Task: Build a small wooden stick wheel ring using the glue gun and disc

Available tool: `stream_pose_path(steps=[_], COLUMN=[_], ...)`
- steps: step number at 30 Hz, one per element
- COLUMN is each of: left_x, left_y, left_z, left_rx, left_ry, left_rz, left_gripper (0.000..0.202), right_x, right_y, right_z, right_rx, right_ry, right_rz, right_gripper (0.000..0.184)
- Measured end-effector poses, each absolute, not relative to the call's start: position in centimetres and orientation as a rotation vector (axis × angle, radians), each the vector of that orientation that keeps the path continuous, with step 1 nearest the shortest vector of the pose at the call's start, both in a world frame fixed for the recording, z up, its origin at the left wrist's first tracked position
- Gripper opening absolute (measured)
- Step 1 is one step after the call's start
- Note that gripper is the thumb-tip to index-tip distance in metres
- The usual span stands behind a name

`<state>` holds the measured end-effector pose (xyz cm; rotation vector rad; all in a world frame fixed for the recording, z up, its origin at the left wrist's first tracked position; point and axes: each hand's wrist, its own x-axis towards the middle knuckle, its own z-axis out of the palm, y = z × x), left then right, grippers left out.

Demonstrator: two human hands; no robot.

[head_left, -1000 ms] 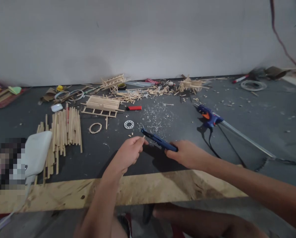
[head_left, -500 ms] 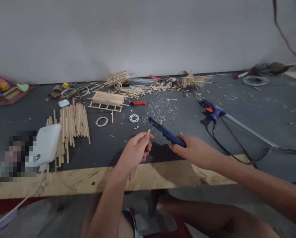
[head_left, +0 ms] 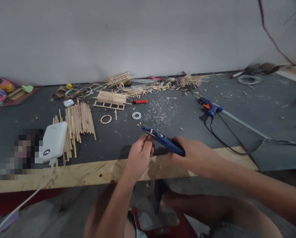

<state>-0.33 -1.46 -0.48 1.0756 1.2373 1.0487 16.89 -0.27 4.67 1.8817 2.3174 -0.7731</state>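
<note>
My right hand (head_left: 196, 155) grips a dark blue cutting tool (head_left: 162, 139) by its handle, its front end pointing left and up over the dark table top (head_left: 177, 125). My left hand (head_left: 140, 153) is closed in a pinch on a short thin wooden stick (head_left: 150, 131), whose tip sits right at the tool's front end. Both hands hover just above the table's near edge.
A bundle of long wooden sticks (head_left: 77, 120), a white power bank (head_left: 55, 141) with a cable, a stick frame (head_left: 111, 99), a small stick ring (head_left: 105, 119), a white disc (head_left: 136, 115), a red lighter (head_left: 140, 101), wood shavings (head_left: 160, 112), a blue glue gun (head_left: 209, 107).
My left hand has brought the short stick back up against the tool's front end; half a second ago it was held apart. The view has shifted slightly.
</note>
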Motion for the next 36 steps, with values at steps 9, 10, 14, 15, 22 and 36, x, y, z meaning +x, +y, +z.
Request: stream_pose_path(steps=[9, 10, 14, 15, 22, 36], left_x=[-0.5, -0.6, -0.6, -0.6, -1.0, -1.3], left_y=[-1.9, -1.9, -1.6, -1.4, 0.3, 0.6], left_z=[-0.8, -0.9, -1.3, -1.3, -0.8, 0.2], left_rx=[1.161, 1.159, 1.121, 1.108, 0.968, 0.820], left_ry=[1.360, 1.358, 1.389, 1.397, 1.299, 1.167], left_rz=[1.031, 1.037, 1.054, 1.056, 0.995, 0.905], left_gripper=[0.023, 0.022, 0.019, 0.019, 0.023, 0.024], right_x=[16.1, 16.0, 15.9, 15.9, 15.8, 17.0], right_y=[-0.2, -0.1, 0.4, 0.6, 2.1, 2.8], right_z=[4.0, 3.9, 3.7, 3.6, 3.2, 3.7], right_rx=[1.857, 1.851, 1.808, 1.798, 1.776, 1.873], right_ry=[2.325, 2.322, 2.323, 2.322, 2.286, 2.180], right_rz=[-0.667, -0.660, -0.599, -0.584, -0.534, -0.657], right_gripper=[0.021, 0.021, 0.025, 0.026, 0.030, 0.030])
